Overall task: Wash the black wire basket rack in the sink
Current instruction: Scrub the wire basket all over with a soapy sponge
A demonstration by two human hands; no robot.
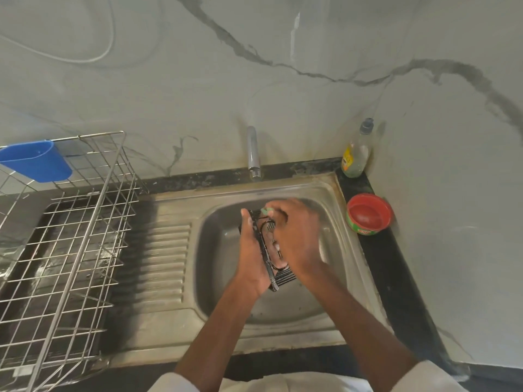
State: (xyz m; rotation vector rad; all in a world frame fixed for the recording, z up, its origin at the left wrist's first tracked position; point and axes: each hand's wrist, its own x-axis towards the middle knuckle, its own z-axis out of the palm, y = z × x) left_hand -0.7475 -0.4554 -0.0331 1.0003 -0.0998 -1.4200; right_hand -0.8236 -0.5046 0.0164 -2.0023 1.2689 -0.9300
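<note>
Head view: left hand (pixel 252 251) is gripping the black wire basket rack (pixel 278 274) above the sink (pixel 226 278); right hand (pixel 297 236) is covering it, apparently pinching a blurred green scrubber (pixel 266 210).

Black wire basket rack (pixel 278 274): small, rectangular, thin parallel bars w/ solid black rim; turned on edge, long axis running near-to-far, held above sink basin. Near end shows bar grid clearly; far end mostly hidden, partly blurred. Curved wire loop visible mid-frame.

Sink (pixel 226 284): stainless steel, single rounded basin, ribbed drainboard on left side, set in dark counter; metal looks wet & dull. Chrome tap (pixel 252 154) at back edge, spout over basin.
</note>
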